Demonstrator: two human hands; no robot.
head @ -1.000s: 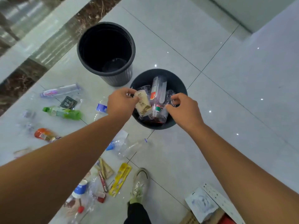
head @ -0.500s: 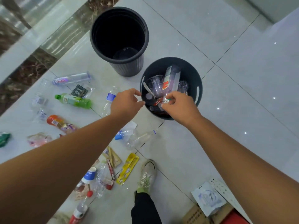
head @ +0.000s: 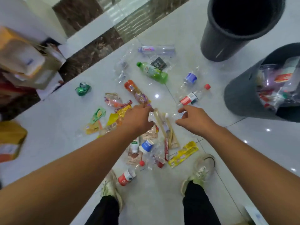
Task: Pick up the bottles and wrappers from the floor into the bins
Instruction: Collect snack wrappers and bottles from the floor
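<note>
You are standing on a glossy pale grey tiled floor (head: 186, 200) that mirrors small ceiling lights; a band of dark brown marble (head: 90, 51) runs along its far edge, and blurred cardboard boxes (head: 21, 59) are stacked at the left. Your left hand (head: 138, 120) and right hand (head: 193, 120) reach down side by side over the litter. Both have their fingers loosely spread and half curled, with nothing gripped; the left fingertips are at a clear wrapper (head: 154, 117). Bottles lie scattered beyond your hands: a green bottle (head: 152, 73), an orange bottle (head: 136, 92) and a red-capped bottle (head: 193, 95). A yellow wrapper (head: 183, 154) lies near your right shoe (head: 201, 171). To the right stand a tall empty black bin (head: 227, 38) and a grey bin (head: 243, 95) holding plastic.
</note>
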